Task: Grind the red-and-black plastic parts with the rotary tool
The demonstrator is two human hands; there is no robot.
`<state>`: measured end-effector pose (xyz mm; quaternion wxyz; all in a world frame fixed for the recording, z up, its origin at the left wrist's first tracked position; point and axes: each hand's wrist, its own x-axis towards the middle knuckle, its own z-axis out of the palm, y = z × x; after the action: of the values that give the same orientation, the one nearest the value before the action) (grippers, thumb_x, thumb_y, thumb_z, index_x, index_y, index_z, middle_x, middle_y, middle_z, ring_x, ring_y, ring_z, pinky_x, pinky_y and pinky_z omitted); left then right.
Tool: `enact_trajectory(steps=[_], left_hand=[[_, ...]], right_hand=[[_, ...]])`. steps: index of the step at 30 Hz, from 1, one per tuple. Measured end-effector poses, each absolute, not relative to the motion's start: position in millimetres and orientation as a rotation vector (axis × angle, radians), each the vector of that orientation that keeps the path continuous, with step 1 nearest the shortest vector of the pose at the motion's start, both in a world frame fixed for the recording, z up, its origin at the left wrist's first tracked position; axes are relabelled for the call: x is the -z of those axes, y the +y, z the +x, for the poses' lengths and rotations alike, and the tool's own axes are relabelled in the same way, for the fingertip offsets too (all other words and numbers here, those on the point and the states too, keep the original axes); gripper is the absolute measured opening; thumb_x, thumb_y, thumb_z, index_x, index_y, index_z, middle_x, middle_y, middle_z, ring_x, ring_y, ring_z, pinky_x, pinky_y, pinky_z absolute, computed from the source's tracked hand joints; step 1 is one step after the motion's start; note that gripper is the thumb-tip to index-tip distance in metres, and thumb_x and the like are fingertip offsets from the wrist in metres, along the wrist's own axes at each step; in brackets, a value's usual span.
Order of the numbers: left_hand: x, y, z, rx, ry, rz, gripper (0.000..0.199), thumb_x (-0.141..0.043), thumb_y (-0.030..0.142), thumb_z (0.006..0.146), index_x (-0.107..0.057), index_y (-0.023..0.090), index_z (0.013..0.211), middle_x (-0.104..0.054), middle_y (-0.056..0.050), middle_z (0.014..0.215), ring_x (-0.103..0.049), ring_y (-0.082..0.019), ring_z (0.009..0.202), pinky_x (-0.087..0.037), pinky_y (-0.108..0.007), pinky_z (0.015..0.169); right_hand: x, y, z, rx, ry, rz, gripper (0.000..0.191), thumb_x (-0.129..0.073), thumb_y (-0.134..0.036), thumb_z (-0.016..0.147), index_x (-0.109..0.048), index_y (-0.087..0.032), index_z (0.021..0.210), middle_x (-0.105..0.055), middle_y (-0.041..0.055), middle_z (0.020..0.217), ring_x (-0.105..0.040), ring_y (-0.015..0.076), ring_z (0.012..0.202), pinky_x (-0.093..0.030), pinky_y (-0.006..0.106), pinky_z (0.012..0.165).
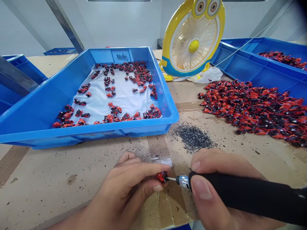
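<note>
Touching the pinched red-black part (162, 177) is a tool (244, 194).

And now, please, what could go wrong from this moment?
The black-handled tool might slip off the small red-and-black part, its thin metal tip jabbing the left fingers close by. Also, the loose black crumbs could perhaps get into the blue tray near them.

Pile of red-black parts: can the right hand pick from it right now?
Probably not: the right hand is wrapped around the black tool, though nothing visible blocks the way to the pile.
</note>
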<state>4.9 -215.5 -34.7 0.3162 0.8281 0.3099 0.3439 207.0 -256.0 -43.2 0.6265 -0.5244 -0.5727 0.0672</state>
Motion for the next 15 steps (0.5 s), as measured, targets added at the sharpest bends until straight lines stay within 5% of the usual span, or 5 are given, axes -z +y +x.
enact_trajectory(steps=[15], left_hand=[[34.5, -214.8, 2.5, -0.874, 0.803, 2.160, 0.020, -0.064, 0.026, 0.113, -0.074, 0.030, 0.129, -0.081, 0.007, 0.084, -0.067, -0.010, 0.070, -0.047, -0.021, 0.061]], right_hand=[[41.7, -256.9, 205.6, -0.159, -1.306, -1.240, 0.020, -0.074, -0.045, 0.096, -0.066, -0.030, 0.085, -0.059, -0.0029, 0.059, -0.072, 0.0157, 0.068, -0.040, 0.023, 0.039]])
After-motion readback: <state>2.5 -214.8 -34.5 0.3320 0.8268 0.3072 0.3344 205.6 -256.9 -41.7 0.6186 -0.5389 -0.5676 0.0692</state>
